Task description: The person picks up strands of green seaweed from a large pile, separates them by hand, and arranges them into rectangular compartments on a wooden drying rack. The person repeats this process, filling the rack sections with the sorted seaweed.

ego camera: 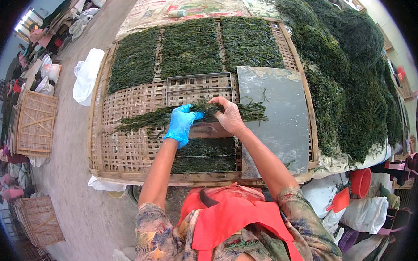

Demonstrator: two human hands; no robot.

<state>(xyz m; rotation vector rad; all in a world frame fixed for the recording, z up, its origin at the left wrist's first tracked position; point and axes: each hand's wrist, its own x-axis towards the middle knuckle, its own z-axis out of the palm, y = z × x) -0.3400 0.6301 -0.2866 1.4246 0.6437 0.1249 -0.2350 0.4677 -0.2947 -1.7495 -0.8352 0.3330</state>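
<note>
A loose bundle of dark green seaweed strands (148,118) stretches sideways, gripped near its middle by both hands. My left hand (181,124), in a blue glove, pinches it just left of centre. Bare fingers of my right hand (228,116) grasp it close by. Beneath the hands lies a thin rectangular metal frame (199,75) on a woven bamboo tray (132,148). Seaweed (203,164) fills the frame's near end, and a reddish-brown strip (210,129) crosses its middle, partly hidden. The bundle's right end overhangs a flat grey board (276,134).
Three flat rectangles of seaweed (190,48) cover the tray's far side. A large seaweed heap (337,70) rises to the right. White sacks (365,212), a red bucket (360,182) and a red dustpan (339,200) stand at lower right. Stacked woven trays (36,121) and people are left.
</note>
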